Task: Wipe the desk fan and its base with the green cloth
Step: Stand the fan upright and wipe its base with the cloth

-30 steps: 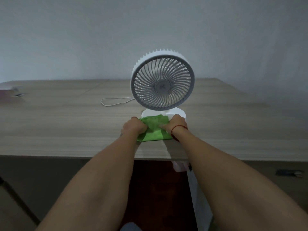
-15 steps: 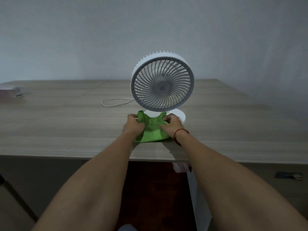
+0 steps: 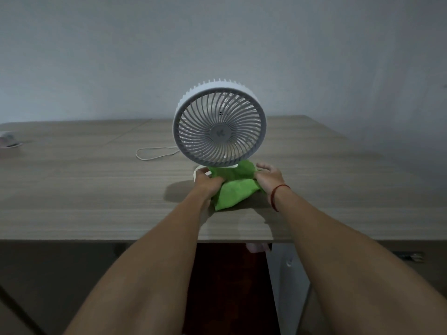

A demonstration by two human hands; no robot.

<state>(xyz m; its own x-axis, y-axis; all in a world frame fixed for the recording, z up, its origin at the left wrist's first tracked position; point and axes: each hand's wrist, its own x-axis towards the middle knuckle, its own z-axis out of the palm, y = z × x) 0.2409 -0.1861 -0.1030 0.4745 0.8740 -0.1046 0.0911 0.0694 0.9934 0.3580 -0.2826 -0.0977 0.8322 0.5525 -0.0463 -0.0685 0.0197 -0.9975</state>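
A white desk fan (image 3: 219, 126) stands upright near the middle of a wood-grain desk (image 3: 84, 189), its round grille facing the camera and its head tilted slightly toward 1 o'clock. Below the grille, at 6 o'clock from the hub, a green cloth (image 3: 233, 189) is draped over the front of the fan's base (image 3: 198, 170), of which only a white sliver shows at the cloth's 9 o'clock edge. The cloth's upper part is bunched against the base under the grille; its lower part trails toward 7 o'clock and lies flat on the desk, ending in a point short of the near edge.

The person's left hand (image 3: 205, 183) grips the cloth's 9 o'clock side, fingers curled and closed on the fabric, with the knuckles touching the base. The right hand (image 3: 268, 178) holds the cloth's 3 o'clock side, thumb and lower fingers pinching the fabric while the upper fingers stay loosely spread above it. A red string bracelet (image 3: 275, 195) circles the right wrist. Both bare forearms reach in from the lower corners of the frame.

A thin white cord (image 3: 154, 153) loops on the desk at 9 o'clock from the fan. A pale object (image 3: 8, 141), too blurred to identify, sits at the far left edge of the desk. Behind the desk rises a plain grey wall (image 3: 217, 44).
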